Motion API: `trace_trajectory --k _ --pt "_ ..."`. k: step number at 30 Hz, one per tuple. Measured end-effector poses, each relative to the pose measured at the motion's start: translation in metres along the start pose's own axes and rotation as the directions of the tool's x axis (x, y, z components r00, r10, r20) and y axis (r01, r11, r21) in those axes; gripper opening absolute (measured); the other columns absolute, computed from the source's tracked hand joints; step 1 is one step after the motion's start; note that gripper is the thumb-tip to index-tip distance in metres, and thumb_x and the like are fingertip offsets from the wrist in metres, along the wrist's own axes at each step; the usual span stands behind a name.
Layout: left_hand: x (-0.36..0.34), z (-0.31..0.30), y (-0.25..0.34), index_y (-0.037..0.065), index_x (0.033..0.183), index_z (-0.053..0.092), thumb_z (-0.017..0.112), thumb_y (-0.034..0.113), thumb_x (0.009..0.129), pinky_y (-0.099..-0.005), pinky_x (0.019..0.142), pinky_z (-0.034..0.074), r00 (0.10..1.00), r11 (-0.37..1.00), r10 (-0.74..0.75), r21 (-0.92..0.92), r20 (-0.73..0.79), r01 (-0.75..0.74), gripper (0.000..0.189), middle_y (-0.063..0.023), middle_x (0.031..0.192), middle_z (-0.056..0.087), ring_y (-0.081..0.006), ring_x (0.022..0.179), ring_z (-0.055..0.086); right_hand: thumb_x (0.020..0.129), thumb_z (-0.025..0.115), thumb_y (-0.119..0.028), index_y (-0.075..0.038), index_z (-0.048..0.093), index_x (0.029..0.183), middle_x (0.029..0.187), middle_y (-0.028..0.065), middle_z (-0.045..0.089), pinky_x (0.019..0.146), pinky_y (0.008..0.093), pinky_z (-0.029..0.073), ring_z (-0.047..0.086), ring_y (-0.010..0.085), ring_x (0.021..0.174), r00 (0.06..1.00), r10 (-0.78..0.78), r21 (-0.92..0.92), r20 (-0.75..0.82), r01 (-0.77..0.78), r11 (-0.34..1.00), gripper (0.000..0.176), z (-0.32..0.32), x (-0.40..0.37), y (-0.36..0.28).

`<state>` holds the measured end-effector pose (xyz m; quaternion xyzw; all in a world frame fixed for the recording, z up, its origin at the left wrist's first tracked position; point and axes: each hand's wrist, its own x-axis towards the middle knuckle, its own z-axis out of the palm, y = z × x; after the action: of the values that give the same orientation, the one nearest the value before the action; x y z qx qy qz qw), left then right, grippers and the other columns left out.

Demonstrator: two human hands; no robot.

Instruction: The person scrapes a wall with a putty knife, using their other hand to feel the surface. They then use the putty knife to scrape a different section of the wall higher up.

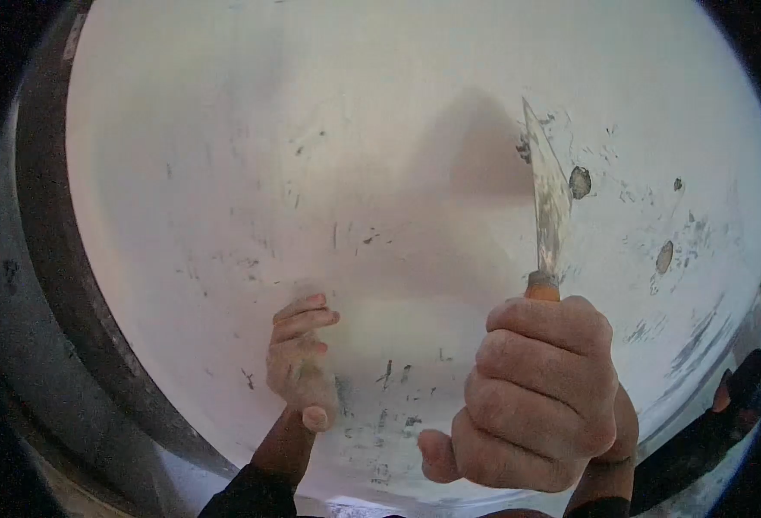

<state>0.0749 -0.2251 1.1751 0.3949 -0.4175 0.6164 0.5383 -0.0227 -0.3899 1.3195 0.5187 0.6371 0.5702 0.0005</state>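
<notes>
My right hand (536, 397) is wrapped round the orange-brown handle of a putty knife (553, 198). Its pointed metal blade stands upright above my fist, in front of a pale, scuffed surface (398, 112). Lower left of the middle is my left hand (303, 363), its fingers loosely bent and its thumb apart. No object shows clearly in that hand; its palm looks whitish. Dark chips (580, 182) and scratches mark the pale surface right of the blade.
A dark curved border (48, 173) runs down the left side of the pale surface. At the lower right edge are dark shapes (691, 449), perhaps a person's sleeve, with a small skin-coloured patch. Another dark shape stands at the far right edge.
</notes>
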Motion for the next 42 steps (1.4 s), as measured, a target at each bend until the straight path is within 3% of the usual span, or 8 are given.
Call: trace_trajectory --k 7,9,13,16,19,24,33,42 --pt "-0.005 -0.005 -0.004 0.005 0.083 0.050 0.040 0.071 0.076 -0.0489 0.085 0.042 1.000 0.998 0.009 0.061 0.010 -0.010 0.067 -0.0202 0.089 0.059 -0.0372 0.096 0.053 0.069 0.066 -0.012 -0.008 0.058 0.070 0.051 -0.0030 0.041 0.044 0.0252 0.037 0.041 0.0118 0.042 0.915 -0.060 0.026 0.399 0.054 0.998 0.009 -0.010 0.014 0.004" --pt "-0.004 -0.005 -0.001 0.005 0.082 0.050 0.041 0.070 0.076 -0.0486 0.084 0.043 0.999 0.986 -0.021 0.164 0.047 0.013 0.066 -0.0206 0.090 0.060 -0.0371 0.097 0.053 0.063 0.066 -0.010 -0.004 0.058 0.069 0.053 -0.0023 0.042 0.042 0.0239 0.035 0.041 0.0115 0.045 0.990 -0.102 0.064 0.101 0.096 0.993 0.012 0.013 -0.005 0.027" --pt "-0.003 -0.006 0.001 0.004 0.082 0.050 0.044 0.065 0.077 -0.0478 0.083 0.044 0.982 0.965 -0.185 0.195 0.035 0.175 0.062 -0.0216 0.093 0.060 -0.0369 0.098 0.053 0.057 0.060 -0.012 -0.002 0.054 0.064 0.054 -0.0010 0.040 0.039 0.0254 0.032 0.041 0.0116 0.047 0.968 -0.239 -0.017 0.076 0.241 0.970 0.014 0.016 0.007 0.017" --pt "0.001 -0.015 -0.006 0.004 0.083 0.051 0.045 0.061 0.078 -0.0469 0.084 0.044 0.927 0.935 -0.069 0.347 0.370 -0.069 0.058 -0.0209 0.096 0.060 -0.0362 0.098 0.054 0.061 0.059 -0.005 -0.005 0.047 0.056 0.050 -0.0014 0.037 0.036 0.0248 0.029 0.038 0.0101 0.042 0.976 -0.220 -0.018 -0.014 0.219 0.975 0.013 0.014 0.010 0.028" --pt "0.002 0.003 0.005 0.004 0.083 0.052 0.046 0.058 0.078 -0.0460 0.084 0.044 0.992 0.929 -0.099 0.364 0.078 0.064 0.055 -0.0190 0.097 0.060 -0.0352 0.098 0.055 0.065 0.061 0.001 -0.007 0.043 0.048 0.045 -0.0025 0.033 0.033 0.0227 0.028 0.035 0.0078 0.037 0.978 -0.196 0.030 -0.067 0.198 0.980 0.026 0.013 0.016 0.027" --pt "0.006 -0.012 0.001 0.004 0.085 0.055 0.052 0.050 0.078 -0.0457 0.087 0.043 0.967 0.918 -0.009 0.386 0.256 -0.094 0.047 -0.0195 0.102 0.058 -0.0346 0.103 0.051 0.068 0.064 -0.003 -0.007 0.046 0.049 0.043 -0.0038 0.033 0.032 0.0197 0.029 0.036 0.0085 0.035 0.965 -0.176 0.066 -0.196 0.192 0.979 0.026 0.019 0.031 0.017" --pt "0.011 -0.034 0.001 0.003 0.087 0.057 0.055 0.050 0.077 -0.0459 0.086 0.045 0.869 0.892 -0.011 0.397 0.496 -0.216 0.048 -0.0188 0.105 0.057 -0.0360 0.108 0.047 0.074 0.059 -0.008 -0.006 0.047 0.062 0.051 -0.0029 0.038 0.038 0.0215 0.034 0.040 0.0090 0.042 0.999 -0.034 0.036 -0.030 0.035 0.999 0.017 0.019 0.021 0.011" --pt "0.007 -0.028 0.004 0.004 0.081 0.058 0.057 0.050 0.076 -0.0425 0.086 0.047 0.880 0.907 -0.025 0.381 0.475 -0.180 0.046 -0.0171 0.104 0.057 -0.0345 0.111 0.044 0.081 0.054 -0.012 -0.005 0.049 0.074 0.060 -0.0020 0.044 0.044 0.0234 0.039 0.045 0.0094 0.049 0.992 0.039 -0.024 0.122 -0.036 0.999 0.012 0.006 0.013 0.015"
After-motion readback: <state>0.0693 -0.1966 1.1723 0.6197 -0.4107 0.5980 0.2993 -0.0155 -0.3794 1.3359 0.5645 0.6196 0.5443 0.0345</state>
